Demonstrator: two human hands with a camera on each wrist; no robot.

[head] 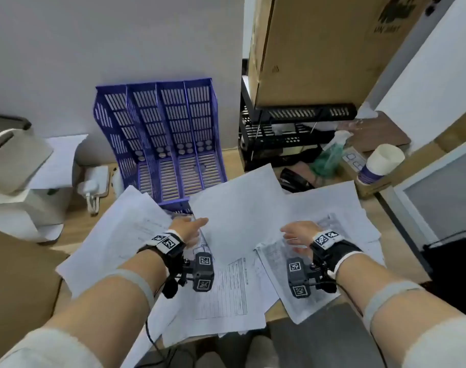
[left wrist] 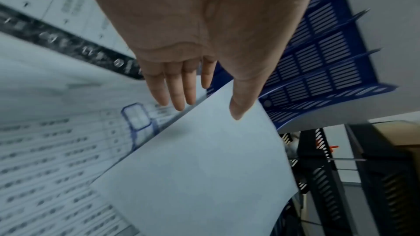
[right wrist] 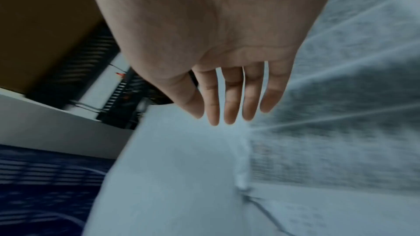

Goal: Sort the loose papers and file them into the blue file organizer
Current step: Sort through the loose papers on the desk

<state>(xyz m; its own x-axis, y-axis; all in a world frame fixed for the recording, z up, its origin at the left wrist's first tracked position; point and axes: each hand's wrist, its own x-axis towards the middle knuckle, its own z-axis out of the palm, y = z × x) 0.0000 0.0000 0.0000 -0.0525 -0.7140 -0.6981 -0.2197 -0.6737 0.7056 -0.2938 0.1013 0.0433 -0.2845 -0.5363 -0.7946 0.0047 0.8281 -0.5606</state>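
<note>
The blue file organizer (head: 170, 144) stands against the wall at the back of the desk, its slots without papers; it also shows as the organizer (left wrist: 318, 64) in the left wrist view. Loose printed papers (head: 226, 293) lie scattered in front of it. On top of them lies a blank sheet (head: 242, 208), slightly lifted. My left hand (head: 197, 224) is at its left edge with straight fingers (left wrist: 177, 96) over a printed sheet (left wrist: 56, 141) and its thumb over the blank sheet (left wrist: 200, 168). My right hand (head: 287, 233) hovers at the blank sheet's right side, fingers (right wrist: 229, 107) straight and spread, holding nothing.
A black wire rack (head: 292, 131) carrying a big cardboard box (head: 319, 49) stands right of the organizer. A green spray bottle (head: 330, 152), a paper cup (head: 383, 160) and a black stapler (head: 295, 179) sit behind the papers. A white machine (head: 14, 160) and a white adapter (head: 93, 181) are at left.
</note>
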